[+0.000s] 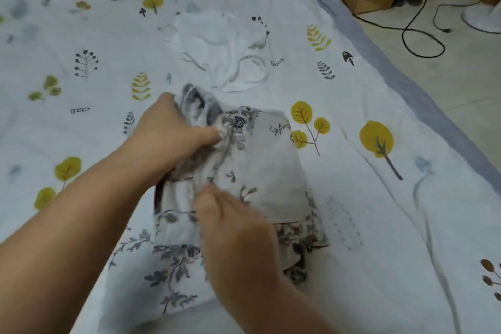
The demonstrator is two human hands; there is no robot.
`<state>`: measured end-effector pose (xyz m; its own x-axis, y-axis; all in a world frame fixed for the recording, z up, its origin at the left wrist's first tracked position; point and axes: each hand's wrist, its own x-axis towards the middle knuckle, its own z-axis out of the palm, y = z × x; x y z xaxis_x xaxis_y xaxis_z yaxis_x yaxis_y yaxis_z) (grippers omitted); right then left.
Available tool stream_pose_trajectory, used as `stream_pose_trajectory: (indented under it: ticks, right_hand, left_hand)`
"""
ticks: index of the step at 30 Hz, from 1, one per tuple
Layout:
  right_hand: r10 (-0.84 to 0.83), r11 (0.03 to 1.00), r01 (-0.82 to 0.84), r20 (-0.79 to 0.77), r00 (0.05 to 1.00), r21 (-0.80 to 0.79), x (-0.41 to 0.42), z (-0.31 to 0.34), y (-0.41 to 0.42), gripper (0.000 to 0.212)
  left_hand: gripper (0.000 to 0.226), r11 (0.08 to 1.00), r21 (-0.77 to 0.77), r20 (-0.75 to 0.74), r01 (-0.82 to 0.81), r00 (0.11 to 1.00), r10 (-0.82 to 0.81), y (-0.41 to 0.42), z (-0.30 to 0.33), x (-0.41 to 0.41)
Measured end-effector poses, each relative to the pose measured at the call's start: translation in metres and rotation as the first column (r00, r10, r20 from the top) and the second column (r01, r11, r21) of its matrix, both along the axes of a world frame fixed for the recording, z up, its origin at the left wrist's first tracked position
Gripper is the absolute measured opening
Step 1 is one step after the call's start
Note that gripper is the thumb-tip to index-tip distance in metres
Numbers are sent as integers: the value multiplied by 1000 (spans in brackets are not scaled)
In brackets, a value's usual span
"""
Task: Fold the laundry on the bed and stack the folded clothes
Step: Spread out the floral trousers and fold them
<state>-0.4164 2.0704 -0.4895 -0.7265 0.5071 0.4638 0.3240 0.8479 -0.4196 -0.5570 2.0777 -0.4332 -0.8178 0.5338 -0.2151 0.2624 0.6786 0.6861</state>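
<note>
Head view: floral-print garment (260,160) partly folded at centre of bed (81,68). Left hand (168,135), grip pinching bunched fabric at garment's far edge. Right hand (238,238), grip pinching a fold nearer. Crumpled white garment (219,51) just beyond. Black cable (423,35) on floor.
</note>
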Motion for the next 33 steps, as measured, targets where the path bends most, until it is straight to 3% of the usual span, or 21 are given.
stream_pose_trajectory:
  ticks: [2,5,8,10,11,12,14,15,16,18,20,21,23,30,33]
  right_hand:
    - [76,997,-73,91,993,-35,-12,-9,-17,21]
    - [203,971,-148,325,924,-186,-22,-19,-39,33]
    - [348,938,-268,623,701,-222,-28,-28,-50,33]
    - [543,839,-423,594,593,-343,-28,-35,-50,35]
    - [538,843,-416,563,627,-342,-27,-33,-46,36]
    - [452,890,-328,513,730,-318,-27,-33,-41,35]
    - [165,969,-82,368,915,-231,-23,-38,-24,36]
    - [40,966,47,326,945,-254,-24,-39,-11,40]
    - [-58,953,166,382,922,-255,-25,-41,2,51]
    - [-165,944,294,553,817,-152,-27,-59,29,64]
    - [-169,953,292,661,731,-79,-29,-82,44,68]
    - [-150,956,281,686,712,-81,-29,-91,49,69]
    - [-112,952,282,723,682,-118,-30,-109,56,69]
    - [-61,952,274,792,608,-137,-34,-128,66,68]
    - [-132,963,265,768,626,-50,-33,-106,54,72]
  left_hand:
    - [44,999,23,-73,-44,996,46,-22,-14,-16]
    - [33,980,105,1,-167,986,168,-56,-47,-39]
    - [36,955,66,94,-289,955,282,-85,-92,-48]
    - [44,935,-11,139,-354,925,352,-102,-120,-51]
    - [50,919,-64,126,-390,910,395,-108,-129,-51]
    - [55,893,-107,77,-437,892,446,-111,-135,-51]
    - [60,874,-57,-120,-482,873,474,-110,-132,-49]
    - [58,910,20,-271,-413,874,403,-105,-128,-44]
    - [56,961,63,-428,-271,862,271,-98,-128,-35]
    - [55,995,-59,-640,75,762,-95,-80,-133,-13]
    - [58,890,-361,-581,278,680,-448,-68,-147,-5]
    - [61,837,-455,-517,305,675,-527,-65,-157,-8]
    - [63,783,-544,-447,302,685,-575,-67,-180,-24]
    - [59,728,-573,-307,375,726,-615,-58,-199,-42]
    - [66,738,-572,-363,358,697,-619,-62,-183,-36]
